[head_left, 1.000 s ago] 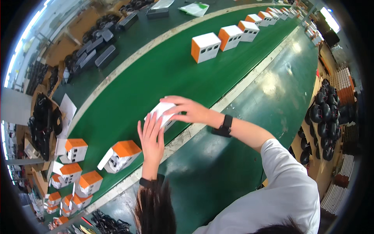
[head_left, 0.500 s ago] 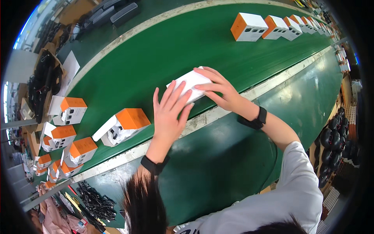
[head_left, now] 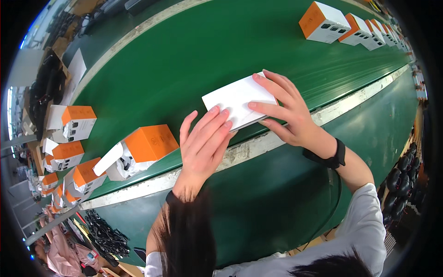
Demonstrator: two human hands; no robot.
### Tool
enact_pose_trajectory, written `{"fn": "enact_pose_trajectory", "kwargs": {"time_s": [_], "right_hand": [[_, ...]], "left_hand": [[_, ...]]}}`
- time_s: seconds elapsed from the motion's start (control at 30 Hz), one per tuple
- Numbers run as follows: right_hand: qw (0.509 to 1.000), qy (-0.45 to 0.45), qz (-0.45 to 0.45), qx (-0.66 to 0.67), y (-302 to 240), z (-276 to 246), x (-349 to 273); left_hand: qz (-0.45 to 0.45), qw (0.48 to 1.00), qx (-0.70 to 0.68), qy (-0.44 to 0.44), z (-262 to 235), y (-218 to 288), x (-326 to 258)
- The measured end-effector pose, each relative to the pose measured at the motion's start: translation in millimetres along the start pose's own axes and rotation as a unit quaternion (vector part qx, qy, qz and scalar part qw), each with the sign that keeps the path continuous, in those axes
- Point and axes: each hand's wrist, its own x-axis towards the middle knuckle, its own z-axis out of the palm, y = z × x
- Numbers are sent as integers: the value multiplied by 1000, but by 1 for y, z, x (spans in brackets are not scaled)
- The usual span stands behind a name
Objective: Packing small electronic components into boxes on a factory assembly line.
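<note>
A white box (head_left: 240, 99) lies on the green conveyor belt in front of me, its plain top face upward. My right hand (head_left: 295, 113) grips its right end, fingers spread over the top and thumb at the near side. At the box's near left corner, my left hand (head_left: 200, 145) has its fingers stretched out, the fingertips touching the top. Left of my left hand stands an opened orange and white box (head_left: 152, 143). Its white flap is out, and a clear bag with something dark shows inside.
More opened orange and white boxes (head_left: 79, 122) stand along the left. A row of closed ones (head_left: 325, 23) runs off at the far right. The belt's pale metal edge (head_left: 251, 147) separates it from a green worktop (head_left: 258, 203). A heap of black cables (head_left: 106, 235) lies lower left.
My right hand has moved right, and more of the white box's top now shows. My left hand has slid down to the box's near corner. The whole view has shifted a little.
</note>
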Motion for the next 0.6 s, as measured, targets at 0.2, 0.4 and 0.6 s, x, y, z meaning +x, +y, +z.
{"fn": "enact_pose_trajectory", "kwargs": {"time_s": [0.2, 0.4, 0.6], "right_hand": [[1000, 1, 1, -4, -1, -6, -2], [1000, -2, -8, -23, -1, -20, 5], [998, -3, 44, 35, 1, -27, 9]], "left_hand": [[23, 998, 51, -37, -1, 4, 0], [-5, 1000, 21, -15, 2, 12, 11], [-61, 997, -37, -39, 9, 33, 20]]}}
